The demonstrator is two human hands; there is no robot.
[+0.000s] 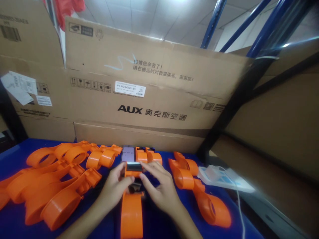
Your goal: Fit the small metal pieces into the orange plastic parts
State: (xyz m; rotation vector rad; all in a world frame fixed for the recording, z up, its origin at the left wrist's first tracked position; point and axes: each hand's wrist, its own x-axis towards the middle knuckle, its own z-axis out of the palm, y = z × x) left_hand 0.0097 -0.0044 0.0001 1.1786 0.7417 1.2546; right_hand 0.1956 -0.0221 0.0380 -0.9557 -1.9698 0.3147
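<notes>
Centrally, near the table's (154, 222) front edge, both hands work one orange part (131, 212) that lies lengthwise toward the person. The left hand (115, 189) pinches its far end from the left, fingers curled round it; the right hand (159, 189) closes on the same end from the right, fingertips on the black piece (134, 165) on top. A phone (128, 154) lies just behind. More orange parts are heaped at the left edge (54, 186) and strung toward the right edge (196, 186). Boxes (149, 99) stand along the back edge.
</notes>
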